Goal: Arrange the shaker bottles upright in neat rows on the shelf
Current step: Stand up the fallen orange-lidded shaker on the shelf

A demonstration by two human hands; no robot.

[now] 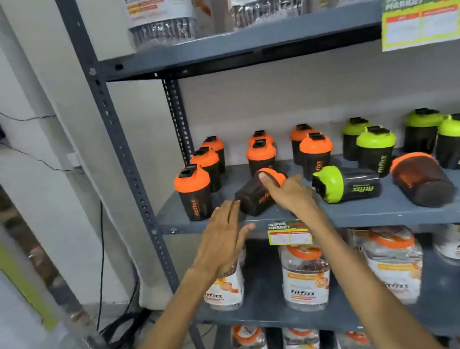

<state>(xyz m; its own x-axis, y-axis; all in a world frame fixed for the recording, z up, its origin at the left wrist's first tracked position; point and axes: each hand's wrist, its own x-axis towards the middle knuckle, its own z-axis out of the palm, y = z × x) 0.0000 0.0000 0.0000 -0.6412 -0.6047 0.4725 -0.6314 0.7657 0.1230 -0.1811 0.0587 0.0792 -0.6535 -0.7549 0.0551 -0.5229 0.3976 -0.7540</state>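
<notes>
On the grey middle shelf (364, 213) several black shaker bottles stand upright, orange-lidded ones (194, 193) on the left and green-lidded ones (377, 149) on the right. Three lie on their sides near the front: an orange-lidded bottle (252, 197), a green-lidded bottle (345, 183) and another orange-lidded bottle (422, 181). My right hand (288, 194) rests on the tipped orange bottle near its lid, fingers curled over it. My left hand (223, 241) hovers open just in front of that bottle's base, apart from it.
A grey perforated upright post (129, 165) stands at the shelf's left end. A price tag (288, 233) hangs from the shelf's front edge. Wrapped supplement jars (306, 278) fill the shelves below and above. Cables hang along the wall on the left.
</notes>
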